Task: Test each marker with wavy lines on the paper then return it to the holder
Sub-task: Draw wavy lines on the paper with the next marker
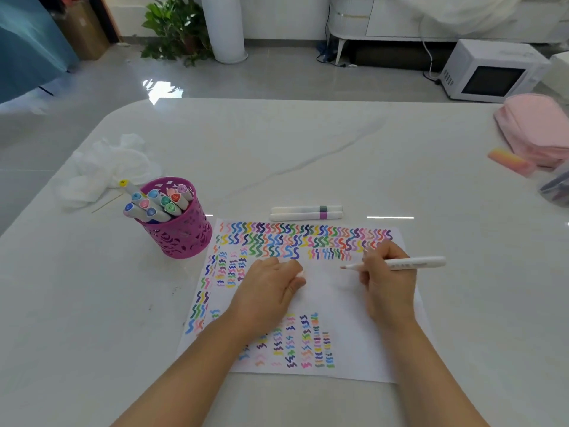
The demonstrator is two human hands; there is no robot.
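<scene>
One paper lay on the white table, crowded with coloured wavy lines along its far edge, left side and near part, its middle blank. The right hand gripped one white marker, thumb and fingers closed round the barrel. The bare pinkish tip pointed left over the blank middle, just below the lowest far row of lines. Whether the tip touched the sheet could not be told.

The left hand rested on the paper, fingers curled, with thumb and forefinger pinched on one small pale cap.

One purple cut-work holder stood just off the paper's far left corner. It held about eleven markers, caps up: four blue, two pink, two green, one red, one lilac and one yellow.

Two more markers lay side by side, touching, just beyond the paper's far edge, one with a grey band and one with a purple band.

One crumpled white bag lay behind the holder. At the table's right end sat one pink pouch and one pink-orange block. On the floor beyond stood one microwave and one plant.
</scene>
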